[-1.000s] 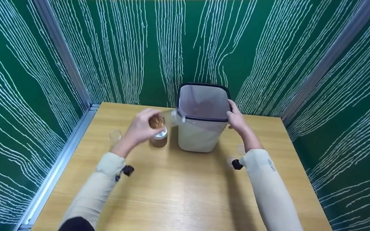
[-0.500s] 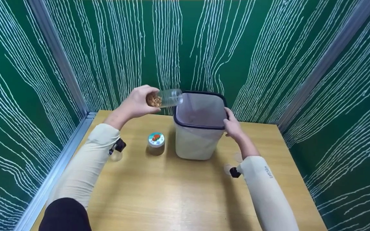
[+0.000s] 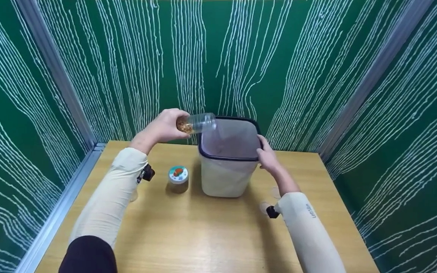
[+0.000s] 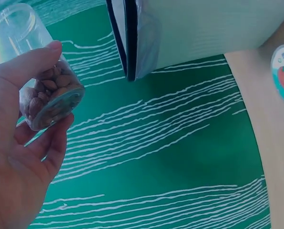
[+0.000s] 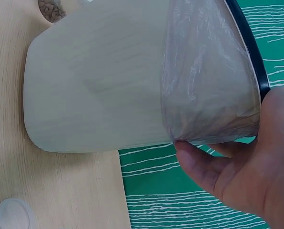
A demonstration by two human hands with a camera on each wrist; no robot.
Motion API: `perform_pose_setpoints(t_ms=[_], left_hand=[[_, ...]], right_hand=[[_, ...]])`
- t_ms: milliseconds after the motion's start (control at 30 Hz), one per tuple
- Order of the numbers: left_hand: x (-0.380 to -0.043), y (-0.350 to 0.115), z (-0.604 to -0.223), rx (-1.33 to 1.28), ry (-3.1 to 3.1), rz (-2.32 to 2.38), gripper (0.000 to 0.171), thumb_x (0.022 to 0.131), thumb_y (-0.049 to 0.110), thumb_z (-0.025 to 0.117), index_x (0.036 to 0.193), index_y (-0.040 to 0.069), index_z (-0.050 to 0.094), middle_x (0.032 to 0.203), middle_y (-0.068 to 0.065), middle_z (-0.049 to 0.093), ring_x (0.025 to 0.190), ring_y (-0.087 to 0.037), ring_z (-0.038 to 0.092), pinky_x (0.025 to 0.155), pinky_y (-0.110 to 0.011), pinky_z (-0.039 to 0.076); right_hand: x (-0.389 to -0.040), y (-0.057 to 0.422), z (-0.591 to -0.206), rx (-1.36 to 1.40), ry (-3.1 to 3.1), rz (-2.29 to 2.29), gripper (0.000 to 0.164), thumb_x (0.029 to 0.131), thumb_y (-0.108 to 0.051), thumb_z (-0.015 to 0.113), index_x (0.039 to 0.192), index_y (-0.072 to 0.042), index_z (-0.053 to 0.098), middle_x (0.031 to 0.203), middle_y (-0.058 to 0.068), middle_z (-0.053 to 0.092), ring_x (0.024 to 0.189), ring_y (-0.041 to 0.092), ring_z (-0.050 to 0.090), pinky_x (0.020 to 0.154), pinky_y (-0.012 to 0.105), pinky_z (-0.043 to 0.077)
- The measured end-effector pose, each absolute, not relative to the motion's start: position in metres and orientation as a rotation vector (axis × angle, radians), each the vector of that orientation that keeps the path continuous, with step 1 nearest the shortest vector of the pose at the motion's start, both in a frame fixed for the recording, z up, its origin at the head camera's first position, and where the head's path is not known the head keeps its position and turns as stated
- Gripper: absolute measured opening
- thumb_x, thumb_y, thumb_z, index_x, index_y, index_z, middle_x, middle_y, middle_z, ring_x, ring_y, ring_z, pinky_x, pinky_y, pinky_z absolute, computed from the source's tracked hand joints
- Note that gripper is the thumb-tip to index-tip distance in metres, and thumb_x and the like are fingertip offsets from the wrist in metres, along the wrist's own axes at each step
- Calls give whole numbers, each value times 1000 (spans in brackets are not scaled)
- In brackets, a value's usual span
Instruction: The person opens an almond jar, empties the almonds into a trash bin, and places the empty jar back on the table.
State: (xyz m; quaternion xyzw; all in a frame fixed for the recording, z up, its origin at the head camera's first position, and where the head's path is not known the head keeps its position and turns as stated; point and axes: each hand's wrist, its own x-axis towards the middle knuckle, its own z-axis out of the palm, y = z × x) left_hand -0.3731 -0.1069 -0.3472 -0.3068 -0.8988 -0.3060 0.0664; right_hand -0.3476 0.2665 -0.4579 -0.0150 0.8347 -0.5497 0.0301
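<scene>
Jar (image 3: 204, 123) now raised, tipped above the bin (image 3: 224, 181)
Left hand (image 3: 165, 126) grips it, brown pieces (image 4: 50, 85) still inside; right hand (image 3: 268, 156) pinches the bin's dark rim (image 5: 252, 45).

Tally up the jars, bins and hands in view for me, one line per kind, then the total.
Jars: 2, a tilted clear jar and a standing lidded jar
Bins: 1, a black-rimmed bin
Hands: 2, the left hand and the right hand
Total: 5
</scene>
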Motion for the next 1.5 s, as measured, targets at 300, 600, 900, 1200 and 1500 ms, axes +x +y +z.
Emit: perform_pose_setpoints(t_ms=[300, 600, 900, 1200, 1500], left_hand=[[-382, -102, -344, -906, -2713, -829, 51, 74, 20, 84, 118, 7, 64, 107, -6, 60, 92, -17, 55, 79, -33, 50], [-379, -101, -346, -863, -2755, -586, 51, 76, 19, 82, 122, 6, 63, 104, -4, 58, 91, -19, 54, 82, -35, 51], [-375, -92, -351, -856, -2765, -412, 50, 75, 16, 81, 121, 5, 64, 107, -6, 59, 96, -21, 54, 91, -37, 48], [-377, -91, -354, -847, -2737, -357, 51, 72, 12, 83, 120, 4, 65, 106, -8, 60, 98, -24, 54, 92, -40, 46], [-381, -80, -351, -861, -2655, -255, 46, 76, 12, 79, 118, 3, 64, 106, -11, 59, 98, -27, 53, 91, -42, 45]], right_hand=[[-346, 270, -460, -39, 2586, -1703, 60, 99, -15, 28, 156, -23, 13, 159, 14, 13, 132, 46, 31, 84, 69, 42], [-346, 261, -461, -63, 2580, -1726, 58, 100, -15, 29, 156, -23, 15, 160, 12, 12, 133, 44, 30, 85, 70, 41], [-342, 259, -468, -45, 2570, -1742, 58, 100, -15, 30, 155, -22, 16, 159, 12, 15, 128, 43, 34, 83, 67, 43], [-343, 259, -470, -56, 2586, -1745, 60, 97, -14, 29, 156, -22, 17, 158, 13, 17, 125, 43, 36, 80, 65, 44], [-344, 261, -461, -66, 2617, -1715, 59, 98, -15, 29, 156, -20, 16, 158, 13, 17, 122, 42, 38, 74, 53, 47]])
